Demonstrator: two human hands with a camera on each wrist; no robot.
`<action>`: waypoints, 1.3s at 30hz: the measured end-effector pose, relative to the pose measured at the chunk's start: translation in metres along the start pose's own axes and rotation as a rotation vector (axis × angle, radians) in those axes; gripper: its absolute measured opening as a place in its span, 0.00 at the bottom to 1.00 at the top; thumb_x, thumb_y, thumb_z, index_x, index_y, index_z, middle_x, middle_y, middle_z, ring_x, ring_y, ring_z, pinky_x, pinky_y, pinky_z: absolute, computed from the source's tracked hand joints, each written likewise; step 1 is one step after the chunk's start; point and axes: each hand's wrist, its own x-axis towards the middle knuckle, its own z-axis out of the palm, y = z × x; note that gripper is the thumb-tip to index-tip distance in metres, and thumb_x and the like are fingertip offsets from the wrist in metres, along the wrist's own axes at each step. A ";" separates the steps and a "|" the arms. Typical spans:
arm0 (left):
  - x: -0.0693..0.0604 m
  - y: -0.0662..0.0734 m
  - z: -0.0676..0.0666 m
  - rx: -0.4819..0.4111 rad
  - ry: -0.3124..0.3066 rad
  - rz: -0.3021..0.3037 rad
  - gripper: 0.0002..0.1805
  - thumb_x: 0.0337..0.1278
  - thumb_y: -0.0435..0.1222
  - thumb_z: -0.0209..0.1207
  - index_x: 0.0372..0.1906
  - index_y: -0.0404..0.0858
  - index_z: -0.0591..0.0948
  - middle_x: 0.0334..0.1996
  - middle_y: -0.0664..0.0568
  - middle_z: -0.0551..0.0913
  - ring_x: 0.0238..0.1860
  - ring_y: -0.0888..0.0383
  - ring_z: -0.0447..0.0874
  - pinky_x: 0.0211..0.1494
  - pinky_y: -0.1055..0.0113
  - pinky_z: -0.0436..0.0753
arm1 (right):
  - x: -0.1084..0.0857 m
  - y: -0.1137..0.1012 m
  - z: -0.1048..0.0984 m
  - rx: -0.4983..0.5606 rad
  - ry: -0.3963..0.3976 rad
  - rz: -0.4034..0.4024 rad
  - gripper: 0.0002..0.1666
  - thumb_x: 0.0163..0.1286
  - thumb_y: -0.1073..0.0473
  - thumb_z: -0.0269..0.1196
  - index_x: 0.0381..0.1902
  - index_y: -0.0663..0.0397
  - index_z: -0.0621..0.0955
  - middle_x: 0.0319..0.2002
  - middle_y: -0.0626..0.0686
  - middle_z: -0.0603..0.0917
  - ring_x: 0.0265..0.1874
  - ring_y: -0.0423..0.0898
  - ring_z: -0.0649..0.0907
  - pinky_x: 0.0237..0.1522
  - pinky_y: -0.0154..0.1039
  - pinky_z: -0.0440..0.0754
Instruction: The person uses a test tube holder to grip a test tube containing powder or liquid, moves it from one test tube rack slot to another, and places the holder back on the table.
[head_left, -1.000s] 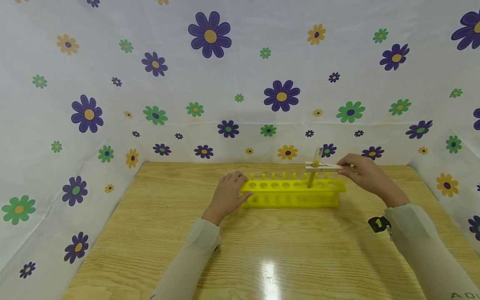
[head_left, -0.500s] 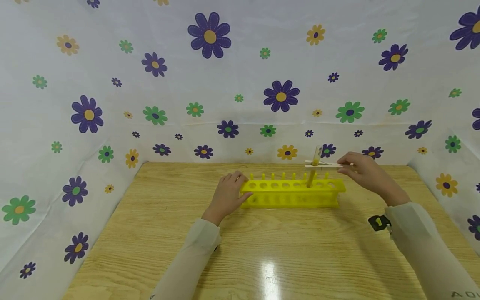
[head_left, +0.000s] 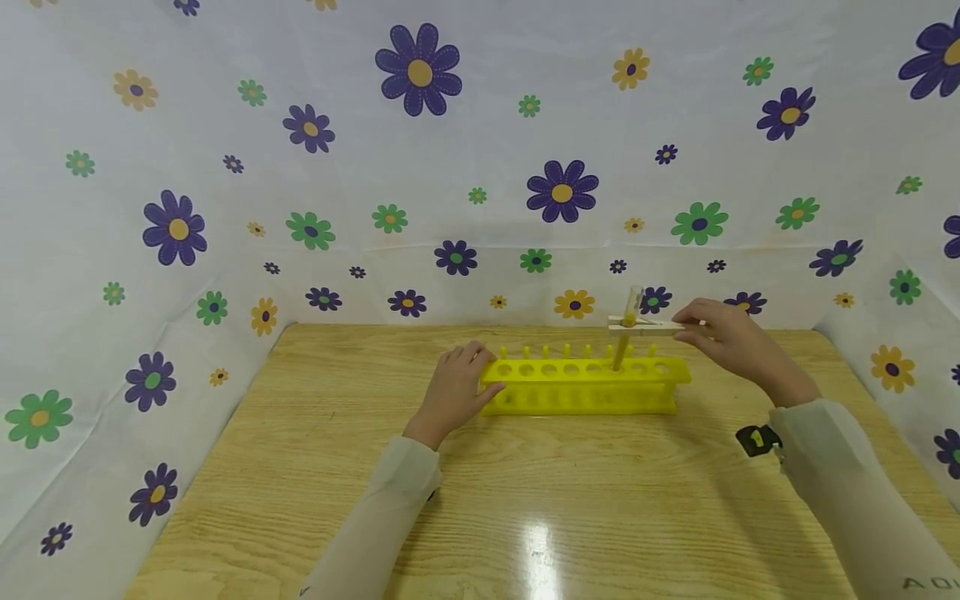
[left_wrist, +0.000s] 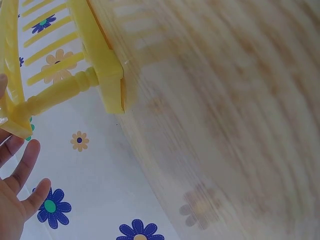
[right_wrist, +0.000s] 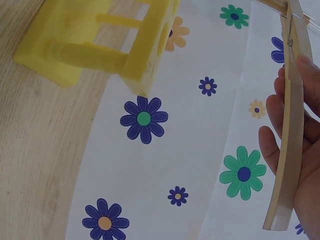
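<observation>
My left hand point(head_left: 456, 387) grips the left end of a yellow test tube rack point(head_left: 577, 398), thumb in front and fingers over the top. In the left wrist view, fingers point(left_wrist: 27, 162) show beside the rack's end corner point(left_wrist: 107, 80). My right hand point(head_left: 723, 337) pinches a wooden test tube holder point(head_left: 651, 327), whose long handle point(right_wrist: 290, 160) lies along the fingers in the right wrist view. Clamped in the holder is a glass test tube point(head_left: 624, 337) with yellow-brown contents, leaning slightly right at the top. Its lower end meets a rack hole right of centre; how deep it sits is unclear.
The rack stands on a wood-grain table point(head_left: 525, 492) near its back edge, with a row of upright pegs point(head_left: 567, 352) along its rear. A white flower-print cloth point(head_left: 480, 125) hangs behind and at both sides. A black strap point(head_left: 759, 442) is at the right wrist.
My right hand has lifted the test tube holder and test tube slightly, with a small shift to the left. The left hand and the rack stay in place.
</observation>
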 end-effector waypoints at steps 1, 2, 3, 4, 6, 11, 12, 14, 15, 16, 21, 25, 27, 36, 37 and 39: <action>0.000 0.000 0.000 0.001 -0.001 0.000 0.21 0.56 0.49 0.61 0.49 0.40 0.76 0.48 0.50 0.74 0.48 0.50 0.76 0.58 0.52 0.73 | 0.000 0.000 0.000 0.000 -0.001 0.002 0.12 0.68 0.62 0.57 0.45 0.65 0.78 0.41 0.59 0.81 0.42 0.55 0.81 0.50 0.58 0.78; 0.000 0.000 0.000 0.001 -0.002 0.001 0.21 0.56 0.49 0.61 0.49 0.40 0.76 0.48 0.50 0.74 0.48 0.50 0.76 0.58 0.52 0.73 | 0.000 -0.001 0.000 0.001 -0.003 0.004 0.12 0.69 0.62 0.57 0.45 0.65 0.78 0.41 0.60 0.81 0.43 0.55 0.81 0.50 0.58 0.78; 0.000 0.000 0.000 0.001 -0.002 0.001 0.21 0.56 0.49 0.61 0.49 0.40 0.76 0.48 0.50 0.74 0.49 0.50 0.76 0.58 0.52 0.73 | 0.001 -0.001 0.000 0.000 -0.003 0.005 0.12 0.69 0.61 0.57 0.45 0.65 0.78 0.41 0.60 0.81 0.43 0.55 0.81 0.50 0.58 0.78; 0.000 -0.001 0.000 0.000 -0.004 0.002 0.21 0.57 0.50 0.60 0.49 0.40 0.76 0.48 0.50 0.74 0.49 0.50 0.76 0.58 0.52 0.73 | 0.001 -0.001 0.000 0.000 -0.004 0.006 0.12 0.69 0.61 0.57 0.45 0.65 0.78 0.42 0.60 0.81 0.43 0.55 0.81 0.50 0.58 0.78; 0.000 -0.001 0.000 0.001 -0.008 0.002 0.21 0.57 0.50 0.60 0.49 0.40 0.76 0.48 0.50 0.74 0.49 0.50 0.76 0.58 0.52 0.73 | 0.001 -0.002 0.000 -0.002 -0.003 0.006 0.12 0.69 0.61 0.57 0.45 0.64 0.78 0.42 0.60 0.81 0.43 0.55 0.81 0.50 0.58 0.78; 0.000 0.000 -0.001 -0.005 -0.009 -0.001 0.21 0.57 0.49 0.60 0.49 0.40 0.76 0.48 0.50 0.74 0.49 0.50 0.76 0.58 0.52 0.73 | 0.002 -0.003 0.001 -0.001 -0.006 0.008 0.12 0.69 0.61 0.57 0.46 0.64 0.78 0.42 0.60 0.81 0.43 0.55 0.81 0.50 0.58 0.78; 0.000 0.000 -0.001 -0.007 -0.008 -0.002 0.21 0.57 0.49 0.60 0.49 0.40 0.76 0.48 0.50 0.74 0.49 0.50 0.75 0.58 0.52 0.73 | 0.003 -0.003 0.001 -0.002 -0.007 0.008 0.12 0.69 0.61 0.57 0.46 0.64 0.78 0.42 0.60 0.81 0.43 0.56 0.81 0.50 0.58 0.78; 0.000 0.000 -0.001 -0.012 -0.009 -0.004 0.21 0.57 0.49 0.61 0.49 0.40 0.76 0.48 0.50 0.74 0.49 0.50 0.75 0.59 0.52 0.73 | 0.003 -0.004 0.001 0.002 -0.012 0.013 0.12 0.68 0.62 0.57 0.46 0.64 0.78 0.42 0.60 0.81 0.44 0.56 0.81 0.50 0.58 0.78; 0.000 0.000 -0.001 -0.015 -0.008 -0.005 0.21 0.57 0.49 0.61 0.49 0.40 0.76 0.48 0.50 0.74 0.49 0.50 0.75 0.59 0.52 0.73 | 0.003 -0.004 0.001 0.004 -0.013 0.016 0.12 0.68 0.62 0.58 0.46 0.64 0.78 0.42 0.60 0.81 0.44 0.56 0.81 0.50 0.58 0.78; 0.000 0.001 -0.002 -0.016 -0.009 -0.005 0.21 0.57 0.49 0.61 0.49 0.40 0.76 0.48 0.50 0.74 0.49 0.50 0.75 0.59 0.52 0.73 | 0.004 -0.004 0.001 0.004 -0.015 0.017 0.12 0.68 0.62 0.58 0.46 0.64 0.78 0.42 0.60 0.81 0.44 0.56 0.81 0.50 0.58 0.78; 0.000 0.001 -0.001 -0.022 -0.017 -0.005 0.22 0.57 0.49 0.60 0.50 0.39 0.76 0.49 0.49 0.74 0.48 0.50 0.74 0.58 0.53 0.73 | 0.005 -0.003 0.003 -0.002 -0.011 0.010 0.12 0.68 0.62 0.58 0.45 0.64 0.78 0.42 0.59 0.81 0.43 0.55 0.81 0.50 0.58 0.78; -0.001 0.000 -0.001 -0.018 -0.014 -0.001 0.22 0.58 0.49 0.60 0.50 0.39 0.76 0.49 0.49 0.74 0.48 0.50 0.74 0.58 0.53 0.73 | 0.006 -0.004 0.003 -0.011 0.000 -0.002 0.11 0.68 0.62 0.58 0.44 0.64 0.79 0.41 0.59 0.81 0.42 0.54 0.80 0.49 0.57 0.79; -0.001 0.000 -0.001 -0.015 -0.012 0.002 0.22 0.58 0.49 0.60 0.50 0.39 0.76 0.49 0.49 0.74 0.48 0.51 0.74 0.58 0.53 0.73 | 0.005 -0.005 0.002 -0.010 0.004 -0.008 0.11 0.67 0.62 0.58 0.44 0.64 0.79 0.40 0.59 0.81 0.41 0.54 0.81 0.49 0.57 0.79; -0.001 0.000 -0.001 -0.022 -0.017 -0.007 0.22 0.58 0.49 0.59 0.50 0.39 0.76 0.49 0.49 0.74 0.48 0.50 0.74 0.58 0.53 0.73 | 0.008 -0.003 0.002 -0.012 0.022 -0.051 0.10 0.67 0.63 0.58 0.44 0.64 0.79 0.40 0.58 0.82 0.41 0.53 0.81 0.47 0.55 0.80; -0.001 0.000 -0.001 -0.022 -0.018 -0.007 0.22 0.58 0.50 0.59 0.50 0.39 0.76 0.49 0.49 0.74 0.48 0.50 0.74 0.58 0.53 0.73 | 0.008 -0.003 0.003 -0.011 0.021 -0.049 0.10 0.67 0.63 0.58 0.44 0.64 0.79 0.40 0.58 0.82 0.41 0.53 0.81 0.47 0.55 0.80; 0.000 0.000 -0.001 -0.023 -0.018 -0.007 0.22 0.58 0.50 0.59 0.50 0.39 0.76 0.49 0.49 0.74 0.48 0.50 0.74 0.58 0.53 0.73 | 0.009 -0.003 0.003 -0.006 0.018 -0.044 0.10 0.68 0.63 0.58 0.44 0.64 0.79 0.40 0.58 0.81 0.41 0.53 0.81 0.48 0.56 0.80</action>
